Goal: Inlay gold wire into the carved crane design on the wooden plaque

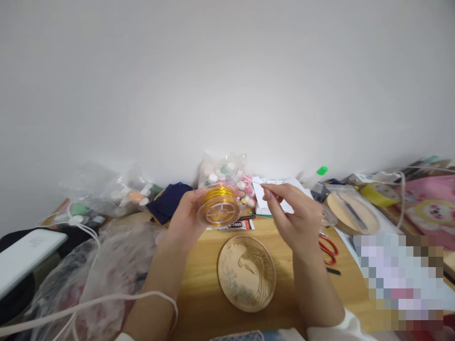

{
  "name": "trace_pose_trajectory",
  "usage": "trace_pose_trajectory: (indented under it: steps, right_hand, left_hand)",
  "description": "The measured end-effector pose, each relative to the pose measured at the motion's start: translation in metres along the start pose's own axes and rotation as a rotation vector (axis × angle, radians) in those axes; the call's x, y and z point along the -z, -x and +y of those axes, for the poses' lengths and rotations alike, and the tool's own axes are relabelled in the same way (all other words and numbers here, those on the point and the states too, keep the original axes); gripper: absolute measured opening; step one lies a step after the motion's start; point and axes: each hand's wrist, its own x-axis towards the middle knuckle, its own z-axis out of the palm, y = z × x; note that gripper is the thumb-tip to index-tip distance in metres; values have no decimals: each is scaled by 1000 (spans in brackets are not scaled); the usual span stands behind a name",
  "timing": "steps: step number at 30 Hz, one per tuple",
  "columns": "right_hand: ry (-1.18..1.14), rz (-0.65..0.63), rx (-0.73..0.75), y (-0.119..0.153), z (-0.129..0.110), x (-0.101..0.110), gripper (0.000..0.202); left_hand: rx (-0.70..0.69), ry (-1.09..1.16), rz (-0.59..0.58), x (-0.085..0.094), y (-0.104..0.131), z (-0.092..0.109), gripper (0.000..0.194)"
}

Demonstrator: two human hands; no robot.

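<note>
My left hand (185, 219) is closed round a clear plastic spool wound with shiny gold wire (221, 193), held up over the desk. From the top of the spool a thin strand (253, 182) runs right to my right hand (296, 213), whose thumb and forefinger pinch it. Below and between my hands lies a round wooden disc (246, 277) with a bird design and fine gold lines curving over part of it. Behind the disc, a B-7000 glue tube (236, 225) is partly covered by the spool.
Red-handled scissors (330, 250) and a small black bar (333, 271) lie on the wooden desk (199, 289) by my right forearm. Bags of coloured pieces (227, 168) stand against the wall. Crumpled plastic (103, 265) fills the left; a bagged wooden disc (346, 210) lies right. A white cable (142, 296) crosses my left forearm.
</note>
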Motion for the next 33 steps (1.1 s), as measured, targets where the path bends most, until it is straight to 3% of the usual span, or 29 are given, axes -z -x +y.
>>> trace_pose_trajectory:
  steps: [7,12,18,22,25,29,33]
  right_hand:
    - [33,-60,-20,3,-5,-3,16]
    - [-29,-240,-124,7,-14,-11,25]
    - [-117,-405,-246,12,-24,-20,32]
    - [-235,-484,-357,14,-28,-25,33]
    - [-364,-533,-457,15,-31,-28,34]
    - [-428,-588,-543,14,-33,-28,36]
    - [-313,-607,-537,15,-36,-26,23]
  left_hand:
    - [-79,126,71,-1,1,2,46]
    - [-118,127,201,-9,0,4,43]
    - [-194,45,242,-2,-4,-1,42]
    - [-276,-114,347,2,-4,-12,57]
    - [-307,-359,406,1,-1,-19,74]
    - [-342,-674,383,-4,3,-23,77]
    - [-342,-733,328,-6,4,-25,73]
